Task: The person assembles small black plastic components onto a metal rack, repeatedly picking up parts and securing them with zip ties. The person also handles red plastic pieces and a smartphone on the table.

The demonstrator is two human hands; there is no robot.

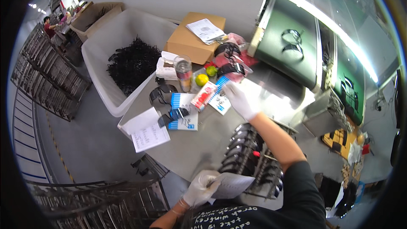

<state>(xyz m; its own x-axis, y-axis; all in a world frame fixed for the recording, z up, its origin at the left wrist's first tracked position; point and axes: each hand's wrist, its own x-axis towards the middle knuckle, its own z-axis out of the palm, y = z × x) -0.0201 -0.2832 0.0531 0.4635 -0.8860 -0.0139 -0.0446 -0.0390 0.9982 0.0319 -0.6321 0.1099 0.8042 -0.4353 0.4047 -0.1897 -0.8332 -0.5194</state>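
My left hand (202, 188), in a white glove, is low in the view close to my body. Its fingers are closed on the edge of a pale paper sheet (233, 185). Stretched forward over the table, my gloved right hand (242, 101) is at a blue-and-white booklet (220, 105); blur hides whether its fingertips grip anything. Beside that booklet lies a red-and-white carton (204, 96). Another blue-and-white booklet (185, 121) has a dark curved part (178, 113) on top. Under my right forearm stands a rack of glossy black curved parts (240, 149).
An open notebook (149, 130) lies at the table's left corner. Behind are a glass jar (183, 74), a yellow fruit (202, 80) and a cardboard box (193, 38). A white bin (95, 59) of black pieces stands left. A green conveyor belt (288, 25) carries black bands at right.
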